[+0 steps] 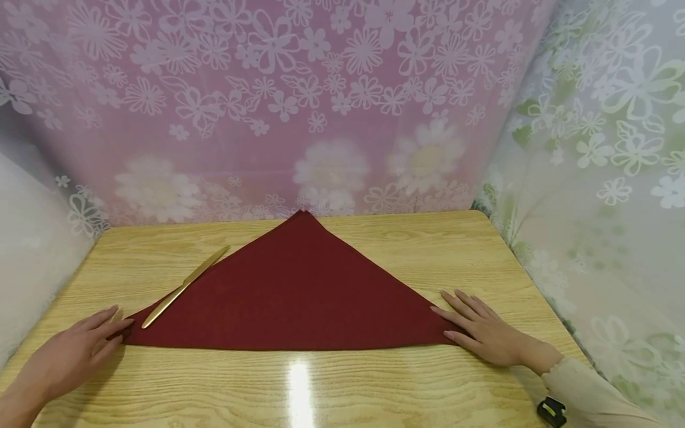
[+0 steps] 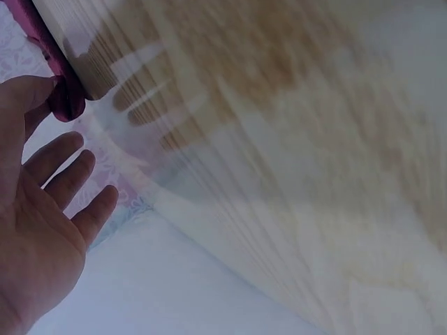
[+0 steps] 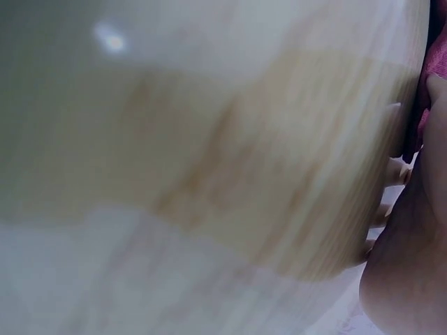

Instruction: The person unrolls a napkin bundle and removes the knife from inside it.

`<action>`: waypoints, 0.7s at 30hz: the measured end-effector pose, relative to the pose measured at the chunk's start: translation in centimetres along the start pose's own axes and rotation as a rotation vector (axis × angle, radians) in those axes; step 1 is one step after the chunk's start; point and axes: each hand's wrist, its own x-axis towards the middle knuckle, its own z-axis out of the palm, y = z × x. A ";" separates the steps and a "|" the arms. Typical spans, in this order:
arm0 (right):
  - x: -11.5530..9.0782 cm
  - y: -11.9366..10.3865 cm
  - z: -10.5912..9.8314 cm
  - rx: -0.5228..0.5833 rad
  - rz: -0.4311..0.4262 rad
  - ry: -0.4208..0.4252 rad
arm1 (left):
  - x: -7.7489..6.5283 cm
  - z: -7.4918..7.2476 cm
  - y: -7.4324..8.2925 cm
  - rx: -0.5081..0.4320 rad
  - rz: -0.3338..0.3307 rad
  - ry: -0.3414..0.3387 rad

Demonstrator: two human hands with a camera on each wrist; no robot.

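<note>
A dark red cloth napkin (image 1: 299, 291), folded into a triangle, lies on the wooden table with its point toward the back. Across its left slope rests a gold table knife (image 1: 184, 287), the blade tip reaching past the cloth's edge. My left hand (image 1: 75, 353) pinches the napkin's left corner between thumb and forefinger. The left wrist view shows that rolled corner (image 2: 68, 98) at the fingertips, the other fingers loosely extended. At the right corner, my right hand (image 1: 487, 336) lies with fingers spread and extended, forefinger and thumb touching the cloth.
The wood-grained table (image 1: 374, 386) is glossy and reflects a light near its front. Behind it hangs a pink floral curtain (image 1: 332, 107), with a pale flowered one (image 1: 605, 178) on the right. A small black object (image 1: 551, 411) sits by the right sleeve.
</note>
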 end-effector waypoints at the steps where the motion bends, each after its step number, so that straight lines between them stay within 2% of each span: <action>1: 0.0 0.0 0.0 -0.003 -0.003 0.001 | 0.1 0.0 0.0 -0.019 -0.009 -0.013; 5: 0.0 0.1 0.1 -0.008 -0.009 0.005 | 0.1 -0.1 -0.4 -0.099 -0.037 -0.057; 7: 0.0 0.2 0.2 -0.005 -0.009 0.006 | 0.1 -0.1 -0.6 -0.134 -0.030 -0.058; 14: 0.0 0.1 0.2 0.008 0.009 -0.007 | 0.2 0.2 -1.8 -0.239 0.022 0.009; 21: 0.0 0.0 0.1 0.010 0.009 -0.009 | 0.6 -0.1 -2.6 -0.329 -0.005 -0.042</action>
